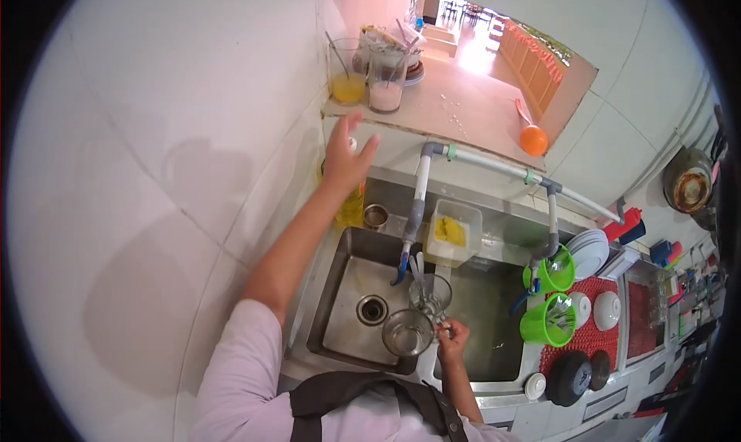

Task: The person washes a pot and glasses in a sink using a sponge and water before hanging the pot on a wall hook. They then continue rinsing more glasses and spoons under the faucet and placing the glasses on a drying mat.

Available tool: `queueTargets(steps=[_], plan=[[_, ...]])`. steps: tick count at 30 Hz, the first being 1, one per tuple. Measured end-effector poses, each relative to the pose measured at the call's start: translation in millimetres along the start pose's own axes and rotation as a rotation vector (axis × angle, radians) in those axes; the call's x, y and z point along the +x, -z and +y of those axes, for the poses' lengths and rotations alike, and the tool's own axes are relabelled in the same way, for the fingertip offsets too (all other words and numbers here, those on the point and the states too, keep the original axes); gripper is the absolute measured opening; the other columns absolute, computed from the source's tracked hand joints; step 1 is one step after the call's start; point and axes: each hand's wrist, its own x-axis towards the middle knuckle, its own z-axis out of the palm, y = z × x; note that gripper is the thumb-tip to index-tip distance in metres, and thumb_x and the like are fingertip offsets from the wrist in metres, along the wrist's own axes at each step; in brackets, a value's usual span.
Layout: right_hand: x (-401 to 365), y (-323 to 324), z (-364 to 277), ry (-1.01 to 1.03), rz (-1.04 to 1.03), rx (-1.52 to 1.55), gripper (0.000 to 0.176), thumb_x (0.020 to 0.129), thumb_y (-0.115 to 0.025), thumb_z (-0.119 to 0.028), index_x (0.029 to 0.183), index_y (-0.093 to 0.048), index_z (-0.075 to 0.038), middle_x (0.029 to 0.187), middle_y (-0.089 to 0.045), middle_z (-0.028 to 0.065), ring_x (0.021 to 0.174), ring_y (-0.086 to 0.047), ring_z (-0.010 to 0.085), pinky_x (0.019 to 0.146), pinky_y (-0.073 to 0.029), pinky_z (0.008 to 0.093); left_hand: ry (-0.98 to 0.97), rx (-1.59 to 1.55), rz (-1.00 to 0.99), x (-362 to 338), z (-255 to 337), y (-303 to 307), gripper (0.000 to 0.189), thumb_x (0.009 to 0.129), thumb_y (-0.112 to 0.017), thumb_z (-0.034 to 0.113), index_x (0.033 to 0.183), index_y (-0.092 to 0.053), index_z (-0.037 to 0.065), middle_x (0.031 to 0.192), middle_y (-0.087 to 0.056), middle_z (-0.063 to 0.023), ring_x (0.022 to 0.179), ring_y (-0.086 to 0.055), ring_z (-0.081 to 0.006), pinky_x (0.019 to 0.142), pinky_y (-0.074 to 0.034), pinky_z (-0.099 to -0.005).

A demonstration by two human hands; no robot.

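My left hand is raised with fingers spread, just below the ledge and holding nothing. Closest above it are a glass with yellow liquid and a glass with pale pink residue, each with a spoon or straw in it. A bottle of yellow liquid stands partly hidden behind my left forearm. My right hand grips a clear glass mug by its handle, tilted over the edge of the left basin. Just behind that mug is another glass mug with spoons in it.
Grey-white pipes with taps cross above the sink. A plastic tub holds a yellow sponge. To the right are green baskets of cutlery, white plates and bowls. An orange ladle-like item lies on the ledge.
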Motion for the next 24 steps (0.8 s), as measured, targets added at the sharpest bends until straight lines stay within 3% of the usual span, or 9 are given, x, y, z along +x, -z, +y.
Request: queueTargets(steps=[2,7,10,13,15,19,21,23,24], plan=[[-1,4,-4,0.025,0.056,-0.010,0.020,0.072,-0.056,-0.014,0.057,-0.047,-0.004,0.057,-0.053,0.0021,0.053,-0.048,0.0086,0.051,-0.039,0.0228,-0.375,0.241,0.083,68,-16,-21,0.047,0.073,-0.063,0.024,0.111,-0.045,0.004,0.110,-0.050,-0.0114,0.104,-0.046,-0.0275,0.086,-0.037,-0.0442],[-5,18,-4,0.032,0.164,-0.002,0.020,0.071,-0.056,-0.013,0.056,-0.047,-0.004,0.055,-0.052,0.0017,0.051,-0.047,0.0084,0.050,-0.038,0.0228,-0.308,0.849,0.146,203,-21,-86,0.046,0.076,-0.056,0.039,0.114,-0.050,0.012,0.113,-0.052,-0.0103,0.103,-0.049,-0.0252,0.090,-0.025,-0.0571],[-6,33,4,0.037,0.129,-0.067,0.022,0.072,-0.056,-0.012,0.054,-0.045,-0.004,0.054,-0.051,0.0014,0.051,-0.047,0.0081,0.049,-0.037,0.0222,-0.175,0.953,-0.221,231,-11,-104,0.038,0.078,-0.052,0.042,0.102,-0.060,0.014,0.104,-0.058,-0.0090,0.098,-0.052,-0.0241,0.086,-0.023,-0.0612],[-8,46,17,-0.038,0.186,-0.089,0.024,0.070,-0.058,-0.012,0.053,-0.044,-0.004,0.052,-0.048,0.0002,0.050,-0.045,0.0072,0.048,-0.035,0.0214,-0.182,0.988,-0.177,250,-25,-119,0.033,0.081,-0.049,0.041,0.086,-0.066,0.013,0.092,-0.062,-0.0065,0.095,-0.055,-0.0221,0.083,-0.022,-0.0622],[-3,46,15,-0.012,0.276,-0.017,0.023,0.069,-0.059,-0.012,0.053,-0.044,-0.004,0.051,-0.046,-0.0008,0.049,-0.042,0.0067,0.047,-0.033,0.0211,-0.217,0.898,0.103,249,-11,-113,0.028,0.082,-0.051,0.035,0.081,-0.067,0.012,0.080,-0.064,-0.0051,0.084,-0.059,-0.0215,0.079,-0.034,-0.0510],[10,45,5,-0.015,0.366,-0.001,0.023,0.066,-0.062,-0.011,0.053,-0.043,-0.005,0.051,-0.043,-0.0021,0.048,-0.038,0.0062,0.046,-0.031,0.0215,-0.419,0.356,0.131,279,14,-71,0.023,0.081,-0.055,0.029,0.080,-0.067,0.010,0.067,-0.064,-0.0068,0.062,-0.061,-0.0159,0.057,-0.044,-0.0256],[14,52,9,0.016,0.334,-0.038,0.025,0.067,-0.063,-0.013,0.053,-0.044,-0.005,0.052,-0.044,-0.0018,0.049,-0.038,0.0065,0.046,-0.031,0.0224,-0.356,0.402,0.103,268,61,-38,0.024,0.083,-0.054,0.028,0.083,-0.066,0.006,0.071,-0.064,-0.0071,0.067,-0.061,-0.0146,0.060,-0.046,-0.0262],[23,52,11,0.062,0.287,-0.082,0.026,0.067,-0.063,-0.015,0.054,-0.044,-0.005,0.052,-0.044,-0.0012,0.049,-0.039,0.0069,0.045,-0.032,0.0232,-0.459,-0.072,0.085,234,115,-21,0.015,0.083,-0.052,0.007,0.089,-0.059,-0.005,0.073,-0.060,-0.0087,0.065,-0.058,-0.0129,0.060,-0.052,-0.0254],[27,53,9,0.083,0.268,-0.112,0.026,0.067,-0.063,-0.016,0.054,-0.043,-0.004,0.051,-0.044,-0.0006,0.049,-0.039,0.0072,0.045,-0.032,0.0235,-0.470,-0.034,0.118,200,142,-12,0.015,0.084,-0.050,0.005,0.091,-0.058,-0.005,0.076,-0.060,-0.0097,0.068,-0.059,-0.0141,0.063,-0.053,-0.0260]])
